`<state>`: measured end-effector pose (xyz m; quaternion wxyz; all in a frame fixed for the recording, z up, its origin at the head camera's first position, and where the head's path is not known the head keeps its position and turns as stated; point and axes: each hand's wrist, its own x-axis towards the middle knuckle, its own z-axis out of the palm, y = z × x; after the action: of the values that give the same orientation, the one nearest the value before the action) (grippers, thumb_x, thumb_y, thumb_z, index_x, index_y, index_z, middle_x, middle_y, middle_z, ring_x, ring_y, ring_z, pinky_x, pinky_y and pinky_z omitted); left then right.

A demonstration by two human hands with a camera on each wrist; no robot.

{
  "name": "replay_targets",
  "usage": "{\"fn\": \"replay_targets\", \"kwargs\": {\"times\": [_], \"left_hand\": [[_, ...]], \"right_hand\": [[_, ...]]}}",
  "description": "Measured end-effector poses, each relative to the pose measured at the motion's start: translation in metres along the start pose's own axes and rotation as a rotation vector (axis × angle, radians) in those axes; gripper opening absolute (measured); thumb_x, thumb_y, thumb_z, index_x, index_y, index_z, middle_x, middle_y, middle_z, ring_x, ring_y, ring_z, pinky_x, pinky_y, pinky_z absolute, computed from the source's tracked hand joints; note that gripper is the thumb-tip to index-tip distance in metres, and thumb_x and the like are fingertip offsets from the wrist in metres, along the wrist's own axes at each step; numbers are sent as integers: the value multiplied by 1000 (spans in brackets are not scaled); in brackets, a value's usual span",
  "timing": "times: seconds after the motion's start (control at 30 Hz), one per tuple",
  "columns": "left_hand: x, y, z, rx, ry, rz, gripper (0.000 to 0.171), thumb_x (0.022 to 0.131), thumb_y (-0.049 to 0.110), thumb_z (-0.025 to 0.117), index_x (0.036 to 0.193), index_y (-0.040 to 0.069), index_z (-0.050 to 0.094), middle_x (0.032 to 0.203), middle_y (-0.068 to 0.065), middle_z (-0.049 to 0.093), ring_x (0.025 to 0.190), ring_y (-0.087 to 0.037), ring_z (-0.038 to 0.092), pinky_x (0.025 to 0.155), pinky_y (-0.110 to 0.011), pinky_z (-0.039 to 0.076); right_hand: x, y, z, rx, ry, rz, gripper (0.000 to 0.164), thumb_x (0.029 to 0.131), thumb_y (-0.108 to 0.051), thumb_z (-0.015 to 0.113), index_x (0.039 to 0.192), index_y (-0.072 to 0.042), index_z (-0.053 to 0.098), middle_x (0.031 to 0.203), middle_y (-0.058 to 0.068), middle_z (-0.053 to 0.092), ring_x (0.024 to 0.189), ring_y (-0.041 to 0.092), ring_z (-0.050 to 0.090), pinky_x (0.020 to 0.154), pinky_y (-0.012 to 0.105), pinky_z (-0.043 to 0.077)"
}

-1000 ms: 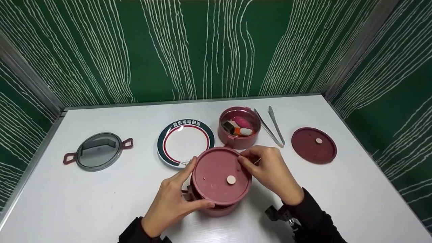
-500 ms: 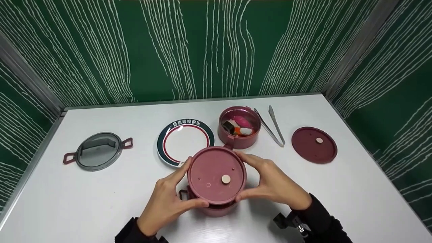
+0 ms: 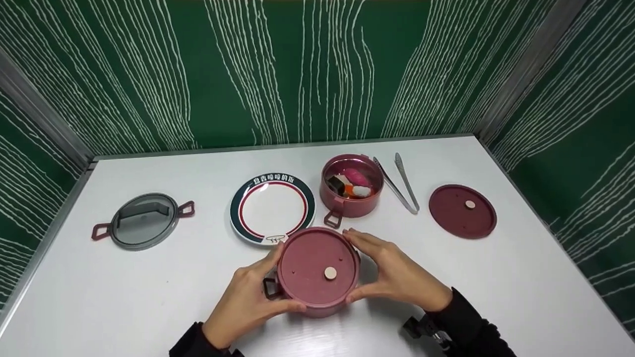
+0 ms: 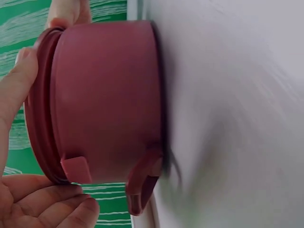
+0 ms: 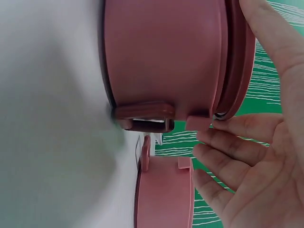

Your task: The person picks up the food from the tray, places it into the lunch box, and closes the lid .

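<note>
A dark pink pot lid (image 3: 310,265) with a small cream knob lies over the matching pot (image 4: 109,99), which stands on the table close in front of the person. My left hand (image 3: 248,290) holds the lid's rim from the left, thumb at the near side and fingers at the far side. From the right, my right hand (image 3: 397,272) grips the same rim between thumb and fingers. In both wrist views the lid lies against the pot's top edge. One pot handle (image 5: 147,117) sticks out low on the side in the right wrist view.
Behind the hands stand a blue-rimmed plate (image 3: 273,210) and a second pink pot (image 3: 349,206) holding toy-like food pieces. Metal tongs (image 3: 407,191) lie beside that pot. A second dark red lid (image 3: 461,215) is at right; a grey glass-topped lidded pan (image 3: 144,223) is at left.
The right hand has shifted from the lid's far right edge to span its right side. The lid has come down onto the pot, uncovering the rear pot's front handle.
</note>
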<state>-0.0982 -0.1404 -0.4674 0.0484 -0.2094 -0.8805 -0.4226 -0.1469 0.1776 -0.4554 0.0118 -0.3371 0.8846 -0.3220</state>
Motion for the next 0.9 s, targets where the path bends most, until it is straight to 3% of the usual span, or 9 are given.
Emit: {"fn": "replay_targets", "kwargs": {"times": [0.37, 0.63, 0.9], "left_hand": [[0, -2, 2, -3, -41, -40, 118, 70, 61, 93, 163, 5, 45, 163, -13, 52, 149, -28, 54, 121, -49, 47], [2, -3, 2, -8, -63, -49, 121, 69, 61, 94, 165, 9, 42, 164, -11, 50, 150, -24, 52, 123, -46, 44], [4, -10, -4, -14, -123, -41, 119, 75, 61, 92, 166, 6, 39, 166, -15, 48, 152, -28, 51, 124, -51, 44]], "right_hand": [[-1, 2, 3, -49, -8, 6, 120, 69, -68, 91, 158, 1, 50, 157, 20, 57, 145, 37, 57, 117, 54, 51], [0, 4, 4, -37, -6, -18, 114, 69, -68, 90, 157, -6, 53, 148, 4, 66, 137, 23, 64, 115, 48, 55], [-3, -4, -2, -102, 0, 1, 106, 73, -73, 85, 152, -7, 59, 139, 1, 71, 128, 20, 69, 109, 47, 58]]}}
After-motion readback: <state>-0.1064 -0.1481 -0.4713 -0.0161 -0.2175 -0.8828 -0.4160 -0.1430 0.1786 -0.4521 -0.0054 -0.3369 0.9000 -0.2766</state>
